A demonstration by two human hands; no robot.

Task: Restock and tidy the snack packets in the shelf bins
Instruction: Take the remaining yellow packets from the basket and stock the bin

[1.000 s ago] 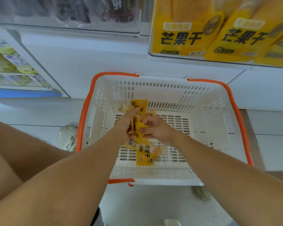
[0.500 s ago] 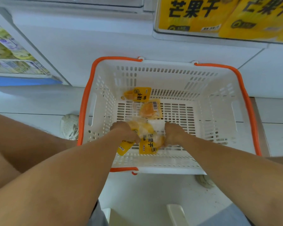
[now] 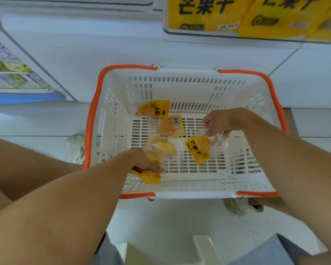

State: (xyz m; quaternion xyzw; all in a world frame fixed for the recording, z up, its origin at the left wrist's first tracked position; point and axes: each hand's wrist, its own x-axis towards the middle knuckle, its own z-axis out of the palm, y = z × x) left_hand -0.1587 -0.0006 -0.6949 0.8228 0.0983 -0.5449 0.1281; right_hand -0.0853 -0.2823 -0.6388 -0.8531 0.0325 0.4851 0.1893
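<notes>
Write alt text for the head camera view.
Two bare hands reach into a white basket with orange handles: the right hand lifts a yellow mango packet, the left hand grips packets near the front wall. Three more lie loose on the basket floor.

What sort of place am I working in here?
Most likely a small shop aisle: a white shopping basket with orange handles sits on the floor, large yellow snack bags fill a clear shelf bin above, and small packets lie in the basket.
</notes>
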